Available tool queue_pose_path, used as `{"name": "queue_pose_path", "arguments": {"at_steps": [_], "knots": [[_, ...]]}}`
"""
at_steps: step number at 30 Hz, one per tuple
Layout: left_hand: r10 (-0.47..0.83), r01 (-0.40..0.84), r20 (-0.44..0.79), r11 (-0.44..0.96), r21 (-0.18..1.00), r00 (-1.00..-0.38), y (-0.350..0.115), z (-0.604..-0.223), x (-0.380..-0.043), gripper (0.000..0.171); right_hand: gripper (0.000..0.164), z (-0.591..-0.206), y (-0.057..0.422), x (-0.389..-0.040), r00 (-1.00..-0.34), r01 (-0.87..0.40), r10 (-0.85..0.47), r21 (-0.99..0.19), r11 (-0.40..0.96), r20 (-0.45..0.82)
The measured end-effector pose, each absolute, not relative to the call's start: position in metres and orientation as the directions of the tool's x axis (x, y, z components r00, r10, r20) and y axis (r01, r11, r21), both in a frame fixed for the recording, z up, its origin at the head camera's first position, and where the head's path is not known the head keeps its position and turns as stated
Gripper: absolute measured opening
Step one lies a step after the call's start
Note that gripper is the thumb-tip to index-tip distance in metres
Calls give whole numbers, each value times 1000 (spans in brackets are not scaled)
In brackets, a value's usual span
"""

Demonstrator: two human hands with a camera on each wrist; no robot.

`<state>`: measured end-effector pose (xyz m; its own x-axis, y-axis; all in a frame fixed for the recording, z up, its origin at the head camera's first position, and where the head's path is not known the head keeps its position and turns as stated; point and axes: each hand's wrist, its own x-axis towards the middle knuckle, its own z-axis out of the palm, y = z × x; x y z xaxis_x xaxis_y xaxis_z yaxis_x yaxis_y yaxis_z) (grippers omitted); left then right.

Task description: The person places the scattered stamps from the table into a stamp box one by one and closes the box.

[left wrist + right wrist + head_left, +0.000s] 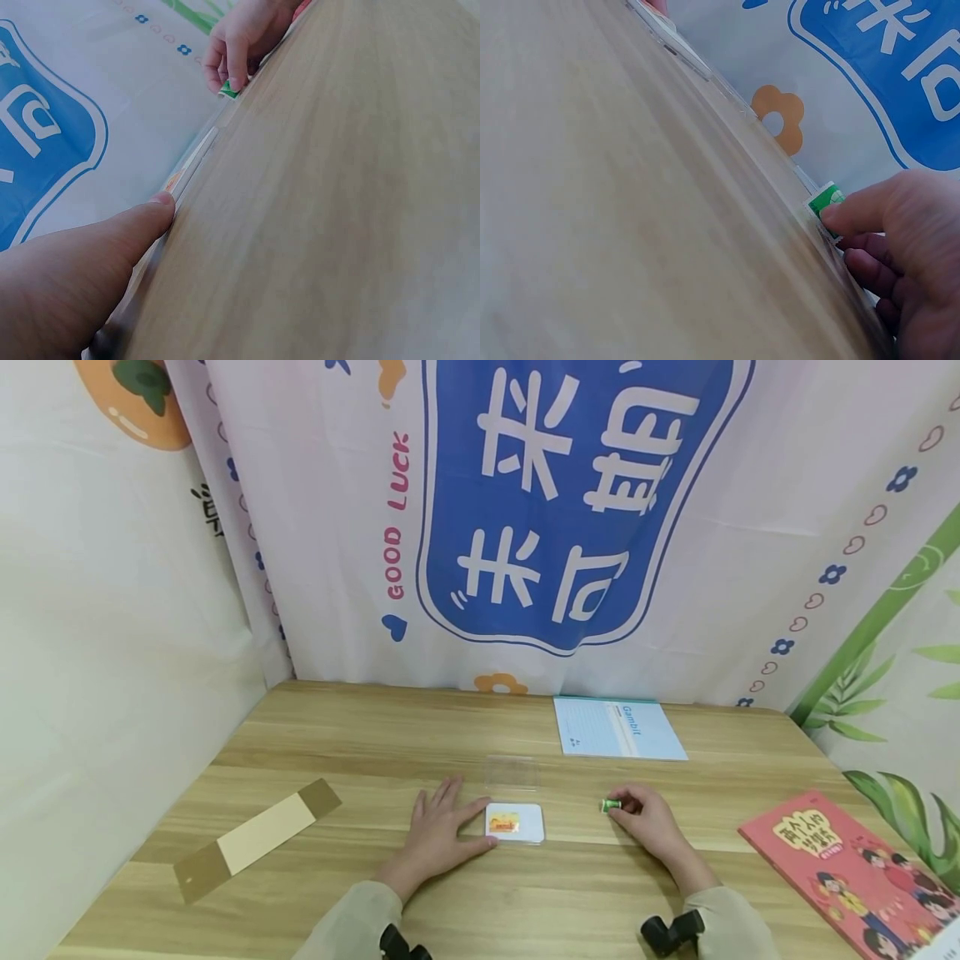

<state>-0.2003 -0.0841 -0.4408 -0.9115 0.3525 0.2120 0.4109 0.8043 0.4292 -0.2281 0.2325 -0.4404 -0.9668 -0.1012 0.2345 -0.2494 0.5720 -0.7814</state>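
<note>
A flat white rounded case [531, 824] with an orange-and-yellow picture on its left part lies on the wooden table. My left hand [438, 835] rests beside it with fingers spread, thumb tip at its lower left corner and index fingertip at its upper left corner. In the left wrist view, the thumb [154, 214] touches the case's near edge. To the right, my right hand [648, 818] pinches a small green-and-white stamp-like piece [826, 199] between thumb and fingers, close over the table. A clear plastic cover [512, 772] lies just behind the case.
On the left lies a brown-and-cream cardboard strip [266, 835]. A light blue notebook [618, 728] is at the table's back edge, a red picture book [847, 877] at the right. Printed cloth [345, 527] hangs behind the table.
</note>
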Motion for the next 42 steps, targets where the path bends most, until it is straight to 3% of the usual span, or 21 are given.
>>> {"name": "queue_pose_path", "arguments": {"at_steps": [13,25,42], "knots": [[346,397,196,811,430,-918,-83,-442,-200,64,25,-435,231,-229,-984,-173,-57,-811,559,170],[342,391,190,814,429,-920,-84,-441,-200,64,16,-429,193,-228,-996,-78,-2,-889,451,86],[343,394,194,819,418,-919,-83,-442,-201,64,10,-432,140,-223,-968,-235,-184,-878,418,172]]}}
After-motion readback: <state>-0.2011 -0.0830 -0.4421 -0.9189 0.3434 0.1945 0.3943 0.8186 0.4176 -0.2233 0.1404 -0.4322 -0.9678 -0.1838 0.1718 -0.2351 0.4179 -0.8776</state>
